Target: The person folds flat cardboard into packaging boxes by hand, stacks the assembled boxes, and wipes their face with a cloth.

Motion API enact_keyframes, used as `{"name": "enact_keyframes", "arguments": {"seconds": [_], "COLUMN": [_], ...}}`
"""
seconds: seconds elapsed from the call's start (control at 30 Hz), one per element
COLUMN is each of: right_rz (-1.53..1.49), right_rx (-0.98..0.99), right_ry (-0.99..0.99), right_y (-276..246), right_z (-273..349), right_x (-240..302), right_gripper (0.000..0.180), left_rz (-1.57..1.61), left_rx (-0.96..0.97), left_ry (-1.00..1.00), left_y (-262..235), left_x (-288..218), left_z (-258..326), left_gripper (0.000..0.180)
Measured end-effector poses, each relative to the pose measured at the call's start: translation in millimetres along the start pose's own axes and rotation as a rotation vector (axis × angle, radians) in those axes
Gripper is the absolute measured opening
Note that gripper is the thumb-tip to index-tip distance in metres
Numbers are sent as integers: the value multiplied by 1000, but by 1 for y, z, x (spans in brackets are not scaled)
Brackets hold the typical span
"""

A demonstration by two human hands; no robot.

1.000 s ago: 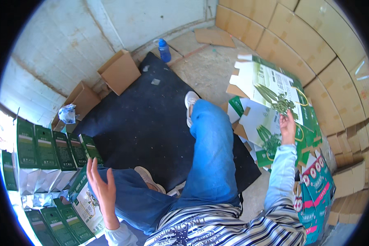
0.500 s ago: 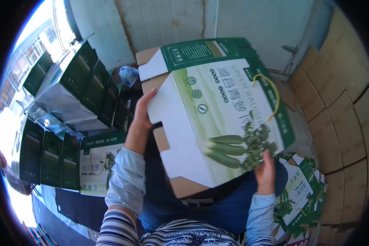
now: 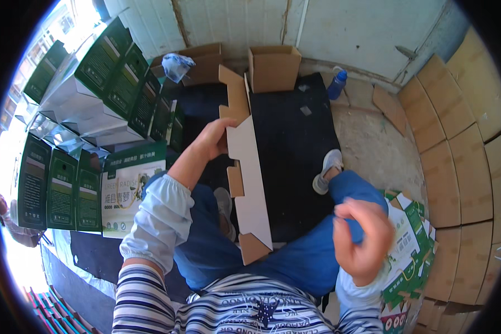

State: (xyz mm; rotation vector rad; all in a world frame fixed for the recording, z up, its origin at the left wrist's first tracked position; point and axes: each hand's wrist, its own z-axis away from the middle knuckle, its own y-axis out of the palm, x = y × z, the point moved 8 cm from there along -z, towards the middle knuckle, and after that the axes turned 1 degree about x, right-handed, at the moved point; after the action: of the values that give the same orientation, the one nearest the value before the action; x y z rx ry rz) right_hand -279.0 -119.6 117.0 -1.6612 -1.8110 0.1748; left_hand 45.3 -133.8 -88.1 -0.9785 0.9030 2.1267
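My left hand [image 3: 216,138] grips the upper left edge of a flat, folded gift carton [image 3: 250,181]. The carton now stands almost edge-on to me between my legs, so its printed face is hidden. A long white side strip shows, along with brown inner flaps. My right hand [image 3: 367,239] is away from the carton, above my right knee. Its thumb and fingers curl into a loop with their tips close together, and nothing shows in them. Beside that knee lies a pile of flat green-and-white cartons [image 3: 404,250].
Formed green gift boxes [image 3: 103,83] are stacked at the left. Two open brown boxes [image 3: 274,69] stand by the far wall, near a plastic bag [image 3: 177,67] and a blue bottle [image 3: 337,84]. Brown cartons [image 3: 448,183] line the right side. A black mat [image 3: 295,145] covers the floor ahead.
The carton has turned from its printed face to its narrow edge and swung left. My right hand has let go of it and curled. My left hand keeps its grip.
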Motion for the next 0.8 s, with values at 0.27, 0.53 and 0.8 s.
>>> {"name": "enact_keyframes", "arguments": {"seconds": [0.27,0.53,0.8], "right_rz": [128,101,221], "right_rx": [353,1137,669], "right_ry": [-246,126,273], "right_y": [-29,14,160], "right_z": [-67,-88,-31], "right_x": [110,84,-94], "right_gripper": [30,34,92], "left_rz": [-137,-59,-76], "left_rx": [-87,-51,-59], "left_ry": [88,158,217], "left_y": [11,31,53], "left_x": [-23,-34,-35], "left_z": [17,1,-14], "left_gripper": [29,29,31]}}
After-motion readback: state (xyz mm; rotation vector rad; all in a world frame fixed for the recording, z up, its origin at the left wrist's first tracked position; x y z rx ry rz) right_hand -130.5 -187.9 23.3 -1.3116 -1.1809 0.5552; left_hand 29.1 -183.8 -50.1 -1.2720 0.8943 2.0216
